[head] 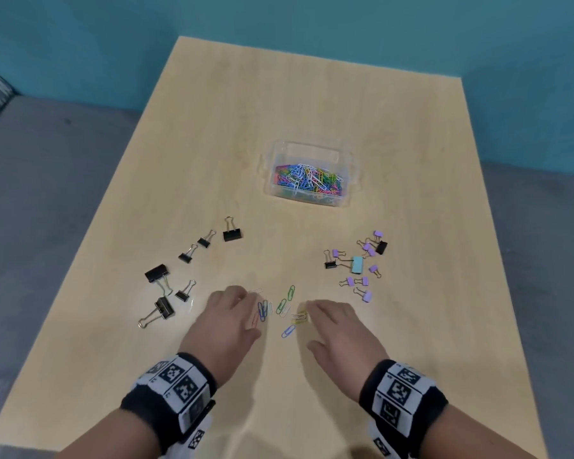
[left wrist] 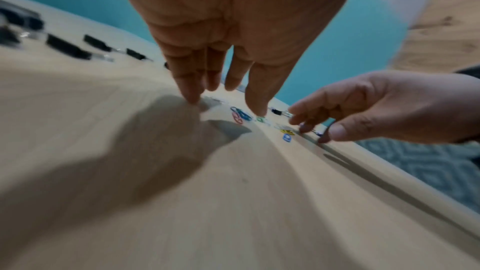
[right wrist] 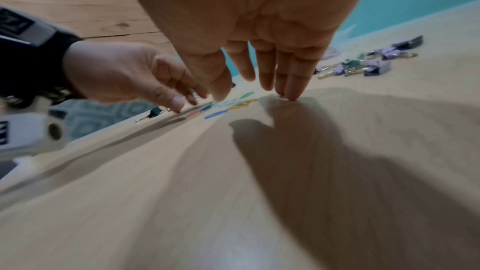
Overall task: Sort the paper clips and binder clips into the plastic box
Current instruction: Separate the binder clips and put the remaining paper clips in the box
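Observation:
Several loose coloured paper clips (head: 280, 309) lie on the wooden table (head: 312, 94) between my hands. My left hand (head: 236, 306) is just left of them, fingers extended down with the tips touching the table (left wrist: 192, 98). My right hand (head: 325, 316) is just right of them, fingertips (right wrist: 288, 95) also on the table beside a yellow clip (head: 299, 318). Neither hand holds anything. The clear plastic box (head: 312, 145) stands farther back, with a heap of coloured paper clips (head: 307, 177) inside. Black binder clips (head: 156, 272) are scattered to the left, purple ones (head: 362, 281) to the right.
A light blue binder clip (head: 357, 265) and two small black ones lie among the purple group. A grey sofa (head: 47, 193) surrounds the table, and a teal wall rises behind. Bare wood lies between the box and the clips.

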Available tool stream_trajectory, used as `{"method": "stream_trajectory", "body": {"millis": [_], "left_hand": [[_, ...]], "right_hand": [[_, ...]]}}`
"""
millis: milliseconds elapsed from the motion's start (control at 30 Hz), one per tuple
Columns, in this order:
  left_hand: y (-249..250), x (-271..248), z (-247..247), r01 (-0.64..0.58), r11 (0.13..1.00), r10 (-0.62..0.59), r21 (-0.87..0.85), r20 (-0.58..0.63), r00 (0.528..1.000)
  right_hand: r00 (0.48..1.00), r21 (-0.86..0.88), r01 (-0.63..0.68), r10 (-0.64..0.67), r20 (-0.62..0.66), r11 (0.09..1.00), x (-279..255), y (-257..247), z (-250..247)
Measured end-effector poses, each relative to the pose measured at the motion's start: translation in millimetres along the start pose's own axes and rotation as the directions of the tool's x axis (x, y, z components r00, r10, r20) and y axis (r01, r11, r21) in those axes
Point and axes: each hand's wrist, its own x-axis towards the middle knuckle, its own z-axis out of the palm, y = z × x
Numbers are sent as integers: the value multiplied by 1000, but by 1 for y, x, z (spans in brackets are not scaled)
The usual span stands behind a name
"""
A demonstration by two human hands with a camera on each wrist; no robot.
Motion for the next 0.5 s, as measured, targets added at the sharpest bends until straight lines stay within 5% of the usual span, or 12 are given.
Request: {"method": "stream_trajectory", "body": {"millis": [200,500], "left_hand": [[17,14,8,149,988,-149,-29,1,989],[30,40,8,142,990,-143,-7,-65,988]], "right_hand": [[988,-12,-143,144,49,990,23,-15,9],[985,43,-171,172,-26,984,54,-24,13]]}}
